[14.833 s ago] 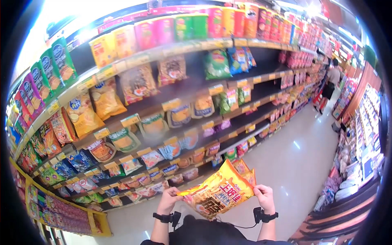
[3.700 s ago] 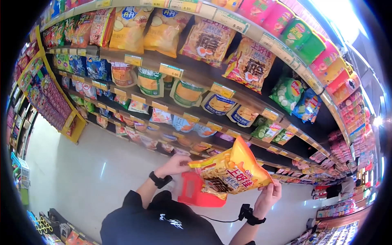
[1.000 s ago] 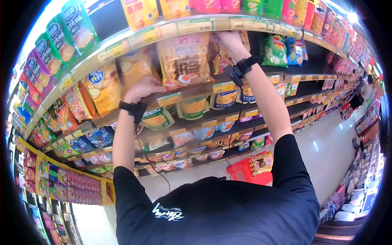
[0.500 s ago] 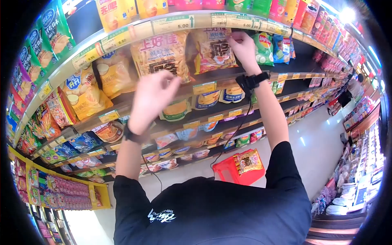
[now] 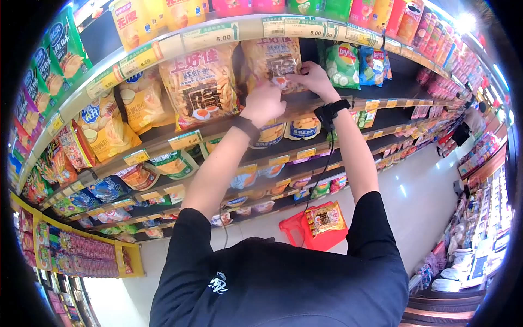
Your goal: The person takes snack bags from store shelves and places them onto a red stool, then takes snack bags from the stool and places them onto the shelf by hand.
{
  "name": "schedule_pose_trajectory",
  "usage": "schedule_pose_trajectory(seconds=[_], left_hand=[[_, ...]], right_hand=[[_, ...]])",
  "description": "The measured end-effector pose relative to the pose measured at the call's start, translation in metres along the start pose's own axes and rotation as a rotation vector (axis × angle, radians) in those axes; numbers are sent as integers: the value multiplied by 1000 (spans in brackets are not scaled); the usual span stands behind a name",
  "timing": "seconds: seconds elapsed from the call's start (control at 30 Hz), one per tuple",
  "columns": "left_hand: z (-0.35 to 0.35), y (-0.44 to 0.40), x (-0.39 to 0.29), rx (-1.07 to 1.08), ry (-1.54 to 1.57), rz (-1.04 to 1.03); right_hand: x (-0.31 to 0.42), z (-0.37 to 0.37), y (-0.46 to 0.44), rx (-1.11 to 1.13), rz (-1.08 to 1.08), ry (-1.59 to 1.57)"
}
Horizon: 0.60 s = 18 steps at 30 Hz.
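Note:
A bag of prawn crackers point(image 5: 271, 57) with pink lettering stands on the upper shelf, its top partly behind the price rail. My left hand point(image 5: 264, 102) is at the bag's lower edge, fingers curled in against it; their tips are partly hidden. On the bag's lower right side, my right hand point(image 5: 314, 80) pinches the wrapper between thumb and fingers. Just to the left stands a second prawn cracker bag point(image 5: 200, 87), larger in view and touched by neither hand. Dark bands circle both my wrists.
Green and blue chip bags point(image 5: 343, 65) stand right of my right hand. A price rail point(image 5: 212, 37) crosses above both hands, and a shelf edge point(image 5: 305, 102) runs below. On the floor, a red basket point(image 5: 332, 241) bears another snack bag point(image 5: 326, 219). Farther right, a person point(image 5: 473, 119) is in the aisle.
My left hand has moved right, from in front of the left prawn cracker bag to the right one. My right hand has come down from that bag's upper right side to its lower right.

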<state>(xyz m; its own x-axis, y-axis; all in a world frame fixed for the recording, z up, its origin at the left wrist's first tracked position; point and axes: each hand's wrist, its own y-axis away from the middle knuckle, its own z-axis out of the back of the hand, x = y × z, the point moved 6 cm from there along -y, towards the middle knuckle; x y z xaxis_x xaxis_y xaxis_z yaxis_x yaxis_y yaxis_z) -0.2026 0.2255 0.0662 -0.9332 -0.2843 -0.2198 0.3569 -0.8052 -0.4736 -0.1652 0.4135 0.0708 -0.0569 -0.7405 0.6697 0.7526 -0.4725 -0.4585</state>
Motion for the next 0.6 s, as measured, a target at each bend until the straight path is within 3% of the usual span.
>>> schedule_pose_trajectory(seconds=[0.2, 0.3, 0.33, 0.43, 0.6], left_hand=[[-7, -8, 17, 19, 46, 95], [-7, -11, 22, -135, 94, -24], [-7, -11, 21, -38, 76, -2], [-28, -19, 33, -25, 75, -108], [-41, -28, 44, -65, 5, 40]], right_hand=[[14, -9, -2, -95, 40, 167], [8, -12, -10, -121, 51, 187], [5, -12, -13, -129, 63, 181], [2, -11, -10, -123, 42, 190], [-3, -10, -11, -133, 27, 166]])
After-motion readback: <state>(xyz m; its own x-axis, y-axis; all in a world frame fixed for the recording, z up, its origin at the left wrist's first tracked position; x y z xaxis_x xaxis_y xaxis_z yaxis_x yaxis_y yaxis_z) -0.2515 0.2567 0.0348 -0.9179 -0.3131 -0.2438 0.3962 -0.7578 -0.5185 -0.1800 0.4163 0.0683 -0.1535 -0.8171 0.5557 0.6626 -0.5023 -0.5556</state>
